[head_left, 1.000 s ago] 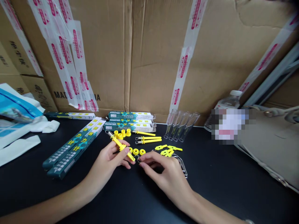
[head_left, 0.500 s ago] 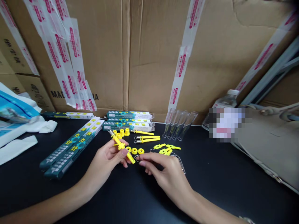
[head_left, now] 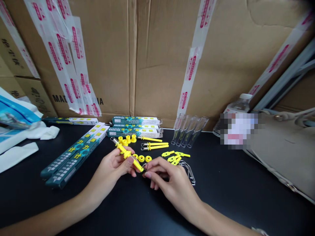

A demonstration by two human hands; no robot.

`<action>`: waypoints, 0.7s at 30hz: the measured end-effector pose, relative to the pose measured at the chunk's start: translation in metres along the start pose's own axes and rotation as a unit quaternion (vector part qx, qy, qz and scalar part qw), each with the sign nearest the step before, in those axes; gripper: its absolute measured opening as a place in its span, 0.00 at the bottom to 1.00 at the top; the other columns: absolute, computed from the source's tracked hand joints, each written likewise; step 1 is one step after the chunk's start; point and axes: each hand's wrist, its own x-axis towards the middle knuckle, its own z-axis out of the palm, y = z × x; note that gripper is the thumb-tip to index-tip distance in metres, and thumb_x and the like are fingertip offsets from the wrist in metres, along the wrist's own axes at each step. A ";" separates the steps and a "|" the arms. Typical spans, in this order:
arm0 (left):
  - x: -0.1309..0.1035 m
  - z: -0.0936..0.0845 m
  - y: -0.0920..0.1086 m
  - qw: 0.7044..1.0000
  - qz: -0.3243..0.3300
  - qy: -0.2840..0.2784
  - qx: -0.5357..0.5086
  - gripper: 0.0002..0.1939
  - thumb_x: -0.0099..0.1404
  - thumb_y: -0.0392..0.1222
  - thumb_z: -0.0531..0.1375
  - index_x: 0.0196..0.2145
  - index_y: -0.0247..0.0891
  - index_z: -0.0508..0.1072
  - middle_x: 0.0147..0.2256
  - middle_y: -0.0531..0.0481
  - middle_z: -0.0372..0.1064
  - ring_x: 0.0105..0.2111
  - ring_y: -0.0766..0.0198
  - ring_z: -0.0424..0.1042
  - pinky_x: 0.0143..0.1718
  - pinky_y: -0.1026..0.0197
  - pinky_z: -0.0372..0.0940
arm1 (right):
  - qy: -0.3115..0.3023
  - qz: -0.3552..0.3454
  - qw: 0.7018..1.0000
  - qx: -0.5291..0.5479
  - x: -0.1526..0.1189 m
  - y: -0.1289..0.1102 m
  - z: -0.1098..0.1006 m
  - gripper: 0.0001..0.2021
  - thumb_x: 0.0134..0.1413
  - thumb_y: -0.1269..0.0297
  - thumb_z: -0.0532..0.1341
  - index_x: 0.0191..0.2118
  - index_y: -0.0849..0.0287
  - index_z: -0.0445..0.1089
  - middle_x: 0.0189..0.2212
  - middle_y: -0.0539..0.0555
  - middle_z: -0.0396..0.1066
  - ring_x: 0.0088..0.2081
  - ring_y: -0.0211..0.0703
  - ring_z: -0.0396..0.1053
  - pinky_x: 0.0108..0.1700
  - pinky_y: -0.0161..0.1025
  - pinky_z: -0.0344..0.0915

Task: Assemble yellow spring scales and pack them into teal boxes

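At far left, a plastic bag [head_left: 18,109], then two long green boxes [head_left: 76,150] slanting across the black table [head_left: 137,213]. Left hand [head_left: 116,165] grips a yellow rod [head_left: 126,154] between thumb and fingers, raised over the table, spring-end loop up and away, plain end down to the right. Rod's long axis runs upper left to lower right, pointing at the right fingertips. Yellow rings [head_left: 148,159] lie just behind its low end. Right hand [head_left: 169,177] pinches a thin metal hook [head_left: 145,166], its curve right at the rod tip; cannot tell if it passes through. Rod lies left of the right hand; left hand is nearer its middle, right hand nearer its tip. Further right: yellow clips [head_left: 175,160], loose wire hooks [head_left: 189,172] by the right hand, clear tubes [head_left: 185,132], bottle [head_left: 242,104], handbag [head_left: 280,147].
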 end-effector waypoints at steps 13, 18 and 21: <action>0.001 0.005 0.001 0.998 0.017 -0.021 0.057 0.21 0.56 0.57 0.67 0.36 0.37 0.70 0.26 0.52 0.74 0.24 0.65 0.71 0.28 0.63 0.69 | 0.025 -0.169 0.973 -0.157 -0.004 -0.004 -0.005 0.11 0.63 0.74 0.57 0.42 0.54 0.75 0.35 0.51 0.76 0.35 0.38 0.75 0.40 0.33 0.72; 0.001 0.004 -0.003 0.997 -0.004 -0.041 0.062 0.23 0.55 0.58 0.67 0.36 0.37 0.68 0.23 0.55 0.71 0.22 0.65 0.72 0.25 0.63 0.68 | 0.035 -0.211 0.958 -0.190 -0.006 -0.001 -0.006 0.10 0.65 0.72 0.56 0.47 0.57 0.72 0.36 0.53 0.77 0.35 0.41 0.76 0.41 0.36 0.73; 0.000 0.005 -0.005 0.997 -0.018 -0.062 0.052 0.23 0.56 0.57 0.67 0.39 0.38 0.67 0.23 0.57 0.71 0.21 0.65 0.72 0.25 0.63 0.68 | 0.003 -0.258 0.936 -0.239 -0.007 -0.002 -0.008 0.09 0.66 0.72 0.55 0.45 0.60 0.72 0.37 0.55 0.77 0.36 0.42 0.75 0.41 0.37 0.73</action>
